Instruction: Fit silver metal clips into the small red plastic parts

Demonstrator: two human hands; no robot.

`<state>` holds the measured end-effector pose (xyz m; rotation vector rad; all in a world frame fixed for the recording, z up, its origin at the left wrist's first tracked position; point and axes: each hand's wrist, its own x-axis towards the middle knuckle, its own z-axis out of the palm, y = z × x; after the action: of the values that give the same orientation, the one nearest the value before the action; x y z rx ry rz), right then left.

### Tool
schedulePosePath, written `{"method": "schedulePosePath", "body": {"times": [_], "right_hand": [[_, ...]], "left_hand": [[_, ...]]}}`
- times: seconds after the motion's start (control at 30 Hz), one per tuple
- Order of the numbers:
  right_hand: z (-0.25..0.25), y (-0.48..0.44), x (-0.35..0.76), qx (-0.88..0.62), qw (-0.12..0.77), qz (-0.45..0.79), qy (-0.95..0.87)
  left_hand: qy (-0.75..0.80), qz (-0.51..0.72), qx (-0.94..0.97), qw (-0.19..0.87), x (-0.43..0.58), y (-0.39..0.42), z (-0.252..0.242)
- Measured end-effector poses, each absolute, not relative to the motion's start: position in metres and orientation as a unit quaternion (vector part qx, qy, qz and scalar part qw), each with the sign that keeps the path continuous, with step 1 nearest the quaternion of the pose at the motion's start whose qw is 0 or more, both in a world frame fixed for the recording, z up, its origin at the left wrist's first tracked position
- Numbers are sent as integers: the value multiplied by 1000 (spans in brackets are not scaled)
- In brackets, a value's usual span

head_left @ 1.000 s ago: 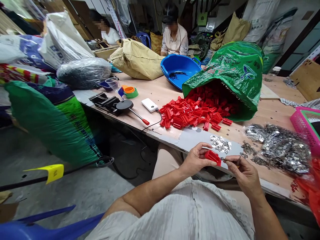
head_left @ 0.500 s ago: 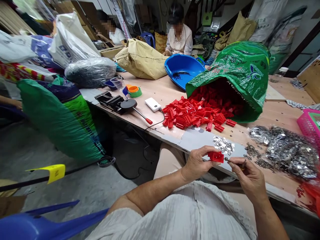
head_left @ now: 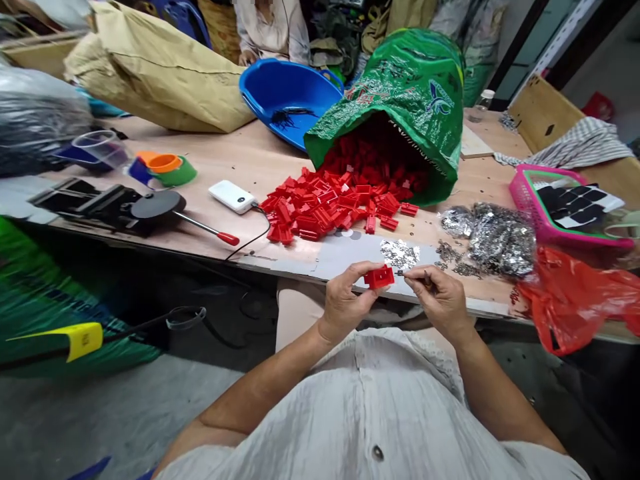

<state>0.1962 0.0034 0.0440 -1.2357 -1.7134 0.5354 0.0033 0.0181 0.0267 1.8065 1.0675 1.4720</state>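
Note:
Between the thumb and fingers of my left hand (head_left: 347, 300) is a red plastic housing (head_left: 379, 277), its open side facing right and up. My right hand (head_left: 443, 297) pinches a small metal piece (head_left: 400, 273) close to the housing's right side, with a slight gap between them. Something thin and brownish shows among the right fingers, too small to name. Just beyond my hands lies a pile of shiny flat metal pieces (head_left: 399, 253). Farther back, many red housings (head_left: 325, 203) spill from a green woven sack (head_left: 420, 87).
At left on the table are a black lever tool (head_left: 160, 205), tape rolls (head_left: 173, 170) and a white power bank (head_left: 232, 197) with a cable. A blue basin (head_left: 280, 87) stands behind. Bagged metal parts (head_left: 503, 237), a pink basket (head_left: 525, 203) and a red plastic bag (head_left: 580, 300) are at right. A person (head_left: 273, 33) sits opposite.
The head view has turned right and down, so the scene has shifted left. Both hands keep their grips, with the housing and metal piece still close together.

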Motion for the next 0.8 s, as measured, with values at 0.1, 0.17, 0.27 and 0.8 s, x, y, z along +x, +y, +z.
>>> {"method": "schedulePosePath", "body": {"times": [0.1, 0.17, 0.27, 0.8], "right_hand": [[45, 3, 194, -483, 455, 219, -715], [45, 3, 193, -467, 445, 220, -731], [44, 4, 191, -453, 424, 222, -752], [45, 7, 200, -461, 372, 416, -690]], "left_hand": [[402, 551, 697, 220, 4, 18, 28], [397, 549, 713, 180, 5, 18, 29], [386, 543, 731, 147, 7, 17, 29], [377, 553, 721, 179, 9, 10, 23]]}}
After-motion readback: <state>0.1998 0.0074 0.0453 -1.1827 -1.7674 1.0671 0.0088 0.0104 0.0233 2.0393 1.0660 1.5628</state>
